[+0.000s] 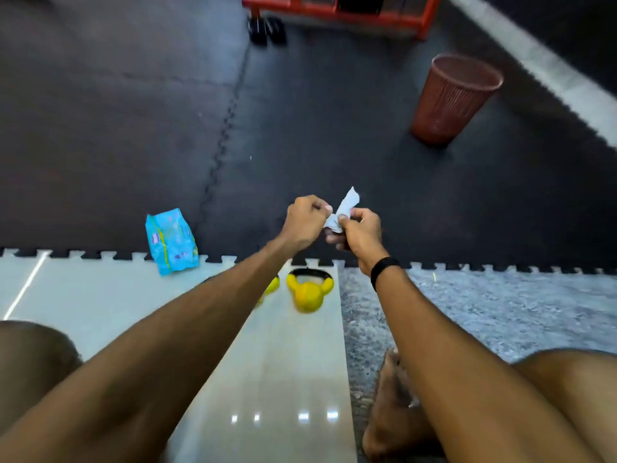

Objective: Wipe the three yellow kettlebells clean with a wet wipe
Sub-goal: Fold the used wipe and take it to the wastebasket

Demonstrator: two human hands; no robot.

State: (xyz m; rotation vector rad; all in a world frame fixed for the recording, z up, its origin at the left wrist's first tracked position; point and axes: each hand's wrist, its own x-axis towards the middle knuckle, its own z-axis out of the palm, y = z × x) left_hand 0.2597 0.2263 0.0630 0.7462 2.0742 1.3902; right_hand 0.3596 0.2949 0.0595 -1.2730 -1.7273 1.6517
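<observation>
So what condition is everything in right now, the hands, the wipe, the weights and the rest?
Left hand: fingers curled, pinching the wipe.
Right hand: fingers curled, gripping the wipe.
Wet wipe: crumpled, held up between both hands.
Yellow kettlebell: resting on the pale floor, untouched.
Second kettlebell: mostly hidden behind the left forearm.
Wipe pack: lying on the floor; opening not visible.
Red bin: upright, contents not visible.

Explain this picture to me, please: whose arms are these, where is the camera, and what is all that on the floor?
There is no robot here: a person wears a camera on the head, looking down at their own arms. The left hand and right hand each pinch a crumpled white wet wipe between them. Below, on the pale floor tiles, stands a yellow kettlebell; a second one peeks from behind the left arm. A blue wipes packet lies to the left, and a reddish wastebasket stands on the dark mats.
</observation>
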